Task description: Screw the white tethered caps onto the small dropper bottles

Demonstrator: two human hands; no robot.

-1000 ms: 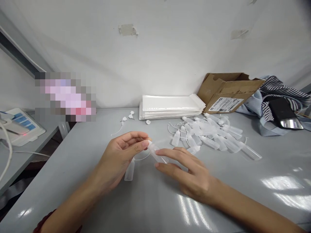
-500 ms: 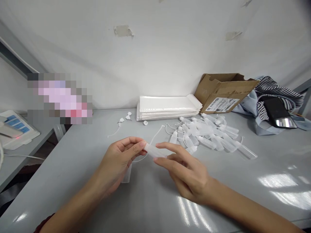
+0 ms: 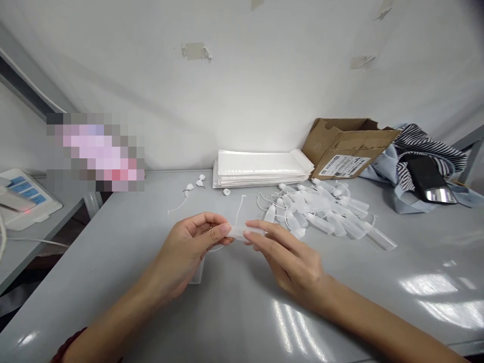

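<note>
Between my hands, over the table, is a small translucent plastic squeeze bottle (image 3: 242, 232), lying roughly level. My left hand (image 3: 194, 244) pinches its left end between thumb and fingers, which hide that end. The fingers of my right hand (image 3: 293, 257) are closed round the bottle's right end. A thin white strap (image 3: 239, 210) sticks up behind the bottle. Under my left hand shows part of another clear bottle (image 3: 197, 272); whether that hand touches it I cannot tell. A heap of similar bottles (image 3: 317, 204), with straps attached, lies beyond my right hand.
Several small white caps (image 3: 189, 187) lie at the back left of the grey table (image 3: 234, 312). White padded envelopes (image 3: 260, 164) are stacked against the wall. An open cardboard box (image 3: 348, 146) stands at the back right, beside striped cloth (image 3: 431, 143) and a black object (image 3: 427, 179).
My right fingers have closed round the bottle's right end. The bottle has turned from a slant to nearly level, and its strap now stands more upright.
</note>
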